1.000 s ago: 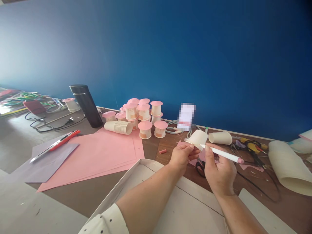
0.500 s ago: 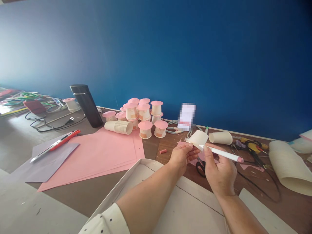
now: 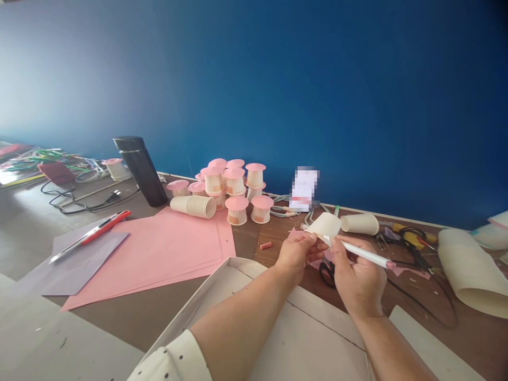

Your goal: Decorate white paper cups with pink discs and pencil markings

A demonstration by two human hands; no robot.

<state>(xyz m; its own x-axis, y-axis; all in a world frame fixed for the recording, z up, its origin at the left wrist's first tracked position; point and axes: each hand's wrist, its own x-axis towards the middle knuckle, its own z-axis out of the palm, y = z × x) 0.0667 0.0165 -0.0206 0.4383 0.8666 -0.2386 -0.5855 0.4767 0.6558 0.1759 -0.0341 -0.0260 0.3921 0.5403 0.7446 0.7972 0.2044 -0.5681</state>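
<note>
My left hand [image 3: 296, 253] pinches a small white paper cup [image 3: 324, 224], held on its side above the brown table [image 3: 159, 312]. My right hand [image 3: 357, 278] grips a white pen with a pink end [image 3: 363, 253], its tip touching the cup's rim. Both hands are closed on what they hold. Black scissors [image 3: 327, 273] lie on pink scraps just under the hands.
Pink paper sheets [image 3: 159, 254] lie left, with a red box cutter [image 3: 93, 234] on grey paper. Behind them stand pink-topped cups [image 3: 236, 188], a stack of cups on its side [image 3: 194, 206] and a black flask [image 3: 141, 170]. A white box [image 3: 278, 328] lies nearest me. A rolled sheet [image 3: 470, 272] and tools sit right.
The pen tip has shifted slightly left and down against the cup. Hands stay almost in place.
</note>
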